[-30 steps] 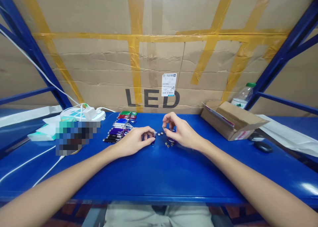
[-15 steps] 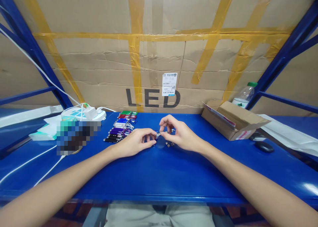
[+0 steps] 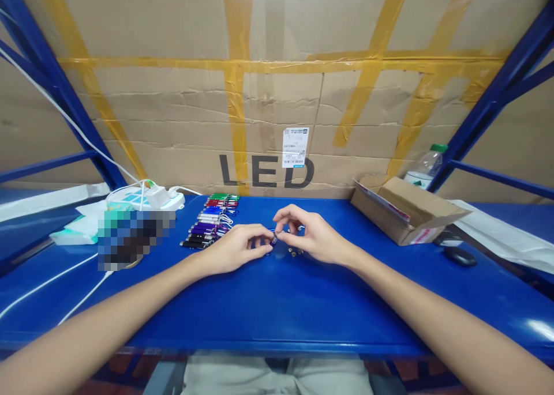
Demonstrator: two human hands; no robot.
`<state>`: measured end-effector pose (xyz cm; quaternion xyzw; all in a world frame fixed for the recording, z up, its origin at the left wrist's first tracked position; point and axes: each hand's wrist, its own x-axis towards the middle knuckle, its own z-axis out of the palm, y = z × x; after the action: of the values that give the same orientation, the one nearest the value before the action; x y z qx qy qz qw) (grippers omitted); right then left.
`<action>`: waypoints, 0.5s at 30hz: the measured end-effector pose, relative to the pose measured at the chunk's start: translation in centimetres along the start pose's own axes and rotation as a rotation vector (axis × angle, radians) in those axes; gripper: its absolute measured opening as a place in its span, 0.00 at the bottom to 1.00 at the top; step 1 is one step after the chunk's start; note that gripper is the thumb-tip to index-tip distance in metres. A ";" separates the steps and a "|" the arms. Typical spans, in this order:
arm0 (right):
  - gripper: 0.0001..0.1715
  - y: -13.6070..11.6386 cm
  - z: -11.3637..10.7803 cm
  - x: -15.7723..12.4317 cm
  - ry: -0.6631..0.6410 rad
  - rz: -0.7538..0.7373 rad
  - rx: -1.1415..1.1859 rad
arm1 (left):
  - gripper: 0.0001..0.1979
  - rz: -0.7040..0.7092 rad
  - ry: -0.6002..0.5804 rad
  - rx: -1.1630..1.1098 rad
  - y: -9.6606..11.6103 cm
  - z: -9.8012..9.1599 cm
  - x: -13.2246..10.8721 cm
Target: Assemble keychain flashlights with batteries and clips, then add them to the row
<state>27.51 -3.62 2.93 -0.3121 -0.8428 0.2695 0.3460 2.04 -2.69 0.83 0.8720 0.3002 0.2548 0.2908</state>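
My left hand is closed in a pinch around a small purple penlight, most of it hidden by the fingers. The thumb and forefinger of my right hand meet at the upper end of that penlight; what they pinch is too small to make out. Several small round silvery button cells lie on the blue table just under my right hand. To the left of my left hand, penlights in black, purple, white, blue, red and green lie in a column, some with wrist cords or clips at their right ends.
An open cardboard box stands at right, with a plastic bottle behind and a black mouse in front. At left are a white power strip, cables and a tissue pack. A large carton walls the back.
The right fingertips have shifted slightly left, onto the end of the penlight. A silvery piece visible between the hands before is now hidden. My left hand has hardly moved.
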 end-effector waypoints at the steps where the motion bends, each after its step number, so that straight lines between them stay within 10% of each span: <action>1: 0.13 0.0 0.0 0.0 -0.004 -0.002 -0.006 | 0.12 -0.003 0.001 -0.001 0.0 0.0 0.0; 15: 0.14 -0.3 0.1 0.0 -0.003 -0.041 -0.070 | 0.13 -0.055 0.011 -0.045 0.1 0.3 0.0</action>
<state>27.36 -3.87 3.08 -0.3064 -0.8583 0.2333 0.3392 2.27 -2.87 0.73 0.8553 0.3198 0.2580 0.3157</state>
